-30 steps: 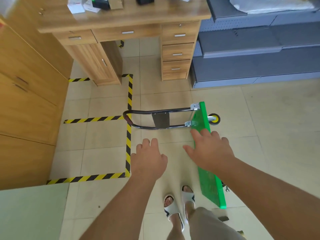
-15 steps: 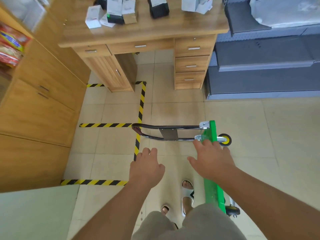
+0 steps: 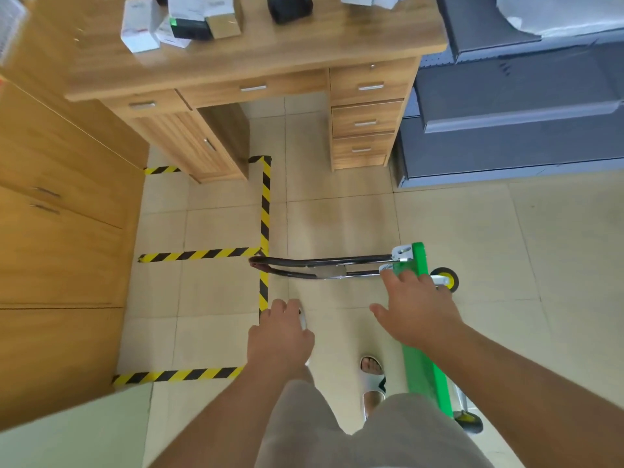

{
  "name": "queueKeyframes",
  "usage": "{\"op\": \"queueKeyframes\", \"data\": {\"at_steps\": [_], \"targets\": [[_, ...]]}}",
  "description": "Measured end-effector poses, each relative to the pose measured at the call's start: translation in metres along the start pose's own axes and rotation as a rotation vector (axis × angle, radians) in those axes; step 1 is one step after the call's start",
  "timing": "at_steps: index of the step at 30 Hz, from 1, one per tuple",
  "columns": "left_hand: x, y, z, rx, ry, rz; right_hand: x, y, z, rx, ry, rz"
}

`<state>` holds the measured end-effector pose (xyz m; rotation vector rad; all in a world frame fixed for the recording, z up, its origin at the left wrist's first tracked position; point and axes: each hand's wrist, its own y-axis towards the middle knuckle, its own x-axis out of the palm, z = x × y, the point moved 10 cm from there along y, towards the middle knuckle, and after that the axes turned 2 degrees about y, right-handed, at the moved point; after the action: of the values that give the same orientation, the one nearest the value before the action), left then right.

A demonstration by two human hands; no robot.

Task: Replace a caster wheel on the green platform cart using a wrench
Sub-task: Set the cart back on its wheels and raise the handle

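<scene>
From the head view, we are spreading our right hand (image 3: 415,309) over the upper edge of the cart (image 3: 420,366), fingers straight and gripping nothing. The cart is standing on its side on the floor. Its handle (image 3: 304,265) is reaching left of that hand, and one caster (image 3: 446,280) is showing just right of the fingertips. Our left hand (image 3: 280,336) is hanging loosely curled, holding nothing, apart from the cart. Far ahead of both hands, the desk (image 3: 304,45) is carrying small boxes (image 3: 140,27), and its drawers (image 3: 366,119) are sitting closed.
</scene>
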<state>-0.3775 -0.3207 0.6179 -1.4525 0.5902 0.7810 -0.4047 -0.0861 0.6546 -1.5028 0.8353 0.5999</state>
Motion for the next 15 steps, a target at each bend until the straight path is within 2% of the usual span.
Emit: {"op": "queueKeyframes", "data": {"at_steps": [7,15], "targets": [[-0.035,0.084,-0.02,0.095,0.048,0.002,-0.006,0.072,-0.053,0.08,0.064,-0.058],[-0.053,0.163,-0.056,0.19,0.116,-0.067,0.003,0.14,-0.118,0.138,0.147,-0.114]]}}
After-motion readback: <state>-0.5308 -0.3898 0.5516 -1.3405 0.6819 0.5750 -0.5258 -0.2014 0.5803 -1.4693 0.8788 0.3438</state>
